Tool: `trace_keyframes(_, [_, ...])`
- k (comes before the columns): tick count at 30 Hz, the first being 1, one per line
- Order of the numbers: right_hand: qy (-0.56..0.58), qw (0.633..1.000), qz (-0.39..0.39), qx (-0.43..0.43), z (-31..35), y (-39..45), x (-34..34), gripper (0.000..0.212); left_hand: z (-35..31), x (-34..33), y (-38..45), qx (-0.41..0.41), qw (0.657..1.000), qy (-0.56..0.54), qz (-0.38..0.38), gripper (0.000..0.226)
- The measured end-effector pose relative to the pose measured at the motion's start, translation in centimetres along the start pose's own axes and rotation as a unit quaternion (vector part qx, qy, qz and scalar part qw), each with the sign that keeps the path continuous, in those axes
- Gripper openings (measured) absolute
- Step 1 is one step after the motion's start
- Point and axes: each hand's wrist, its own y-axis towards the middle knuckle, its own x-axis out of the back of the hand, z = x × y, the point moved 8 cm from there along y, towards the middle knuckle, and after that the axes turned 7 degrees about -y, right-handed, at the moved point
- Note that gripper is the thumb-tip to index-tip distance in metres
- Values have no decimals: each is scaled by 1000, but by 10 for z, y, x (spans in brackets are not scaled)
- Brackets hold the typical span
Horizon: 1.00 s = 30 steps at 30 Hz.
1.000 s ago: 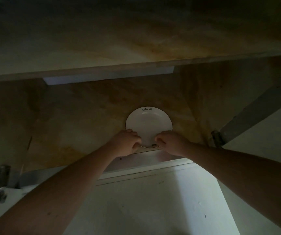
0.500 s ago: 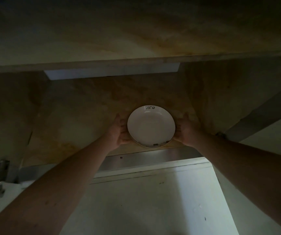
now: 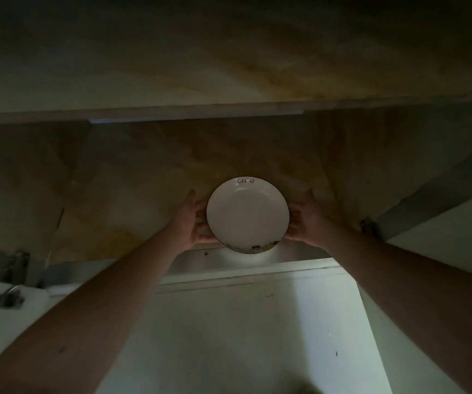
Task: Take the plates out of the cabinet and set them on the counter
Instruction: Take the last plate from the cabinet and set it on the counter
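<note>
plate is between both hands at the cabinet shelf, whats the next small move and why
Probably draw the plate back toward the body and out past the shelf edge; the left hand and right hand already cup its sides, its near rim overhanging.

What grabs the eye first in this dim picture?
The white plate stands out, bright in the middle of a dark cabinet, with some handwriting near its far rim. The left hand and the right hand hold it by its two sides. Below, the pale cabinet frame catches the light.
</note>
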Motion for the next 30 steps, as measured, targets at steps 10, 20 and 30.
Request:
trace_keyframes(10, [-16,997,-64,-35,-9,-135,-10,63,8,6,-145,22,998,15,-51,49])
trace_keyframes(20, [-7,992,-60,-108,-19,-311,-41,64,14,22,-323,68,992,3,-109,47])
trace_keyframes(30, [-36,993,-38,-105,10,-462,-105,62,-25,44,-481,62,992,-23,-108,45])
